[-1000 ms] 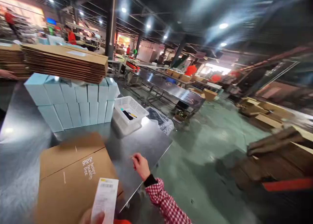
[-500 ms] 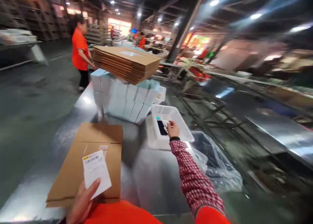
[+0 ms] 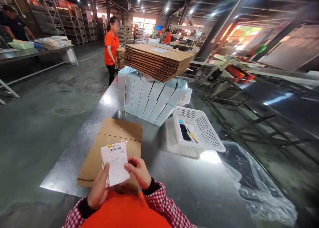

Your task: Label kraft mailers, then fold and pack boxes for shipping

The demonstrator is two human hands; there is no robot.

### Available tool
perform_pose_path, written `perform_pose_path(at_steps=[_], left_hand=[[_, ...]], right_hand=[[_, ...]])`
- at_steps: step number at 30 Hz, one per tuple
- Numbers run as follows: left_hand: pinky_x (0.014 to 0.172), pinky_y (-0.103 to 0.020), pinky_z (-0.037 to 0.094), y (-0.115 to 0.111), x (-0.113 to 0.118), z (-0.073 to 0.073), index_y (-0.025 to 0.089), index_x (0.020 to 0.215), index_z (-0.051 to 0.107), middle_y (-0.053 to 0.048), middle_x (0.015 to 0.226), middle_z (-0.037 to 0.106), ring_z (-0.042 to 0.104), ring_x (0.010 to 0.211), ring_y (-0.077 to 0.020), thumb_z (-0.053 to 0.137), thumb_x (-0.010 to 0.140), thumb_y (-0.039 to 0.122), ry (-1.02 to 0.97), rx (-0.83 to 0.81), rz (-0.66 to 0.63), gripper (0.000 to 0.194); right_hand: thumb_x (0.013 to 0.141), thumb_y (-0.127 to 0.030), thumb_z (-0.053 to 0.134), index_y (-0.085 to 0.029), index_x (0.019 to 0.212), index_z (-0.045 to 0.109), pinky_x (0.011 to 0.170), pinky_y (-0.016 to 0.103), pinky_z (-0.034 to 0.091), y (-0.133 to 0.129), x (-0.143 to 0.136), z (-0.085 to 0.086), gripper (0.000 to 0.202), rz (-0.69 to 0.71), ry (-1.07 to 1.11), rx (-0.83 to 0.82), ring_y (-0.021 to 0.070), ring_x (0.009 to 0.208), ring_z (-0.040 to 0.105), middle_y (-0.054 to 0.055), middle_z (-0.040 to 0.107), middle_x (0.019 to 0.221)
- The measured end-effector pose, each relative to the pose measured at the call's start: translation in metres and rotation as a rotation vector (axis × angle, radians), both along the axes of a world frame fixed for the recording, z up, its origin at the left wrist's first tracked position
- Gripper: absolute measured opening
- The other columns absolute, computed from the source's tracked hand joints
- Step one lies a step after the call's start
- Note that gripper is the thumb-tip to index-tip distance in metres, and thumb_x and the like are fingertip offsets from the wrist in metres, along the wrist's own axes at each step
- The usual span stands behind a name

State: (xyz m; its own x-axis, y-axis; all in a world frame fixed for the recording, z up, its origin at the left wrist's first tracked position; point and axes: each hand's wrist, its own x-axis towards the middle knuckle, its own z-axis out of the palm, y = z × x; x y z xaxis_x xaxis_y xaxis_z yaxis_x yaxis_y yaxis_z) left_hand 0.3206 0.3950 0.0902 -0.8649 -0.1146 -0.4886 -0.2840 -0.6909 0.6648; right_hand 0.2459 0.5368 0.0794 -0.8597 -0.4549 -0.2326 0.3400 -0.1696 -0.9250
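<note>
My left hand (image 3: 99, 188) is closed on the lower left of a small stack of white printed labels (image 3: 115, 166), its thumb lying on top. The uppermost one carries a barcode and a yellow mark. At the right edge of the labels, my right hand (image 3: 139, 171) pinches them between thumb and fingers. Beneath the labels lies a flattened cardboard box (image 3: 122, 128) on the metal table. To the right, a white plastic basket (image 3: 208, 131) contains a dark phone-like slab (image 3: 184, 132) and a yellow-and-black pen-like tool (image 3: 192, 136).
White-blue boxes (image 3: 139, 95) stand in rows at the table's far end, topped by a stack of flat cardboard (image 3: 159, 55). Clear plastic wrap (image 3: 266, 185) hangs at the right edge. A person in orange (image 3: 111, 50) stands beyond; another person (image 3: 15, 25) is far left.
My right hand has left the basket and come to the labels' right edge. The pen-like tool now shows in the basket. The view has turned left, and the labels are nearer my body.
</note>
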Motion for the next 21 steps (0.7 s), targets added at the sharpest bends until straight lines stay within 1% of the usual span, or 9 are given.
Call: perform_pose_path(at_steps=[2,5,9,11,14,16,17,19,21], left_hand=[[0.1,-0.047,0.046,-0.009,-0.002,0.0,0.013,0.124,0.058,-0.016,0.12,0.065,0.058,0.115,-0.0334,0.064,0.075,0.056,-0.01,0.005,-0.008,0.065],[0.101,-0.045,0.046,-0.021,-0.004,-0.001,0.014,0.125,0.057,-0.015,0.119,0.066,0.058,0.115,-0.0317,0.065,0.076,0.053,0.004,0.004,-0.027,0.063],[0.098,-0.043,0.048,-0.033,-0.004,-0.004,0.016,0.123,0.057,-0.012,0.117,0.068,0.059,0.114,-0.0295,0.065,0.078,0.046,0.012,0.031,-0.025,0.055],[0.094,-0.043,0.05,-0.038,-0.002,-0.007,0.015,0.117,0.061,-0.012,0.112,0.07,0.061,0.111,-0.031,0.068,0.074,0.047,-0.01,0.011,-0.026,0.054],[0.088,-0.042,0.053,-0.042,0.0,-0.014,0.014,0.1,0.068,-0.012,0.104,0.073,0.062,0.108,-0.0338,0.077,0.063,0.046,-0.071,-0.059,-0.027,0.05],[0.086,-0.041,0.054,-0.044,0.0,-0.018,0.014,0.094,0.069,-0.011,0.103,0.073,0.063,0.105,-0.0337,0.078,0.061,0.045,-0.092,-0.08,-0.021,0.046],[0.086,-0.041,0.053,-0.045,0.0,-0.019,0.015,0.094,0.068,-0.011,0.103,0.073,0.064,0.105,-0.0331,0.076,0.063,0.046,-0.089,-0.078,-0.019,0.045],[0.086,-0.041,0.053,-0.046,0.0,-0.018,0.015,0.098,0.068,-0.012,0.105,0.072,0.064,0.105,-0.0325,0.072,0.067,0.048,-0.065,-0.076,-0.033,0.045],[0.087,-0.042,0.052,-0.048,0.001,-0.015,0.014,0.1,0.068,-0.012,0.106,0.072,0.063,0.106,-0.0333,0.068,0.071,0.049,-0.036,-0.085,-0.05,0.045]], right_hand=[[0.063,-0.044,0.077,-0.016,0.076,0.064,0.055,0.023,0.036,-0.005,0.004,0.002,0.034,-0.046,-0.027,-0.008,0.0095,0.055,0.048,0.0,0.062,0.065],[0.064,-0.045,0.076,-0.015,0.08,0.066,0.054,0.023,0.035,-0.015,0.009,0.002,0.036,-0.13,-0.04,-0.018,0.0093,0.056,0.047,0.0,0.062,0.068],[0.07,-0.048,0.071,-0.015,0.066,0.064,0.054,0.023,0.033,-0.025,0.009,0.003,0.034,-0.177,0.002,-0.011,0.0088,0.054,0.041,-0.002,0.054,0.058],[0.072,-0.05,0.069,-0.016,0.064,0.065,0.057,0.024,0.036,-0.029,0.007,0.004,0.036,-0.167,0.005,-0.005,0.0107,0.057,0.044,-0.001,0.054,0.058],[0.071,-0.053,0.069,-0.017,0.074,0.07,0.067,0.027,0.042,-0.033,0.005,0.004,0.036,-0.149,-0.044,0.015,0.0163,0.073,0.053,0.005,0.062,0.074],[0.071,-0.054,0.068,-0.017,0.078,0.071,0.073,0.028,0.044,-0.034,0.005,0.002,0.038,-0.119,-0.068,0.012,0.0193,0.085,0.056,0.007,0.065,0.086],[0.073,-0.055,0.065,-0.017,0.078,0.071,0.073,0.028,0.045,-0.034,0.006,0.001,0.039,-0.083,-0.075,0.003,0.0192,0.085,0.056,0.007,0.065,0.087],[0.078,-0.057,0.06,-0.016,0.079,0.071,0.069,0.027,0.045,-0.034,0.008,-0.002,0.042,0.034,-0.103,-0.023,0.0165,0.075,0.057,0.006,0.065,0.08],[0.077,-0.053,0.064,-0.015,0.082,0.072,0.069,0.027,0.045,-0.034,0.011,-0.004,0.039,0.173,-0.119,-0.037,0.0136,0.067,0.056,0.004,0.065,0.074]])
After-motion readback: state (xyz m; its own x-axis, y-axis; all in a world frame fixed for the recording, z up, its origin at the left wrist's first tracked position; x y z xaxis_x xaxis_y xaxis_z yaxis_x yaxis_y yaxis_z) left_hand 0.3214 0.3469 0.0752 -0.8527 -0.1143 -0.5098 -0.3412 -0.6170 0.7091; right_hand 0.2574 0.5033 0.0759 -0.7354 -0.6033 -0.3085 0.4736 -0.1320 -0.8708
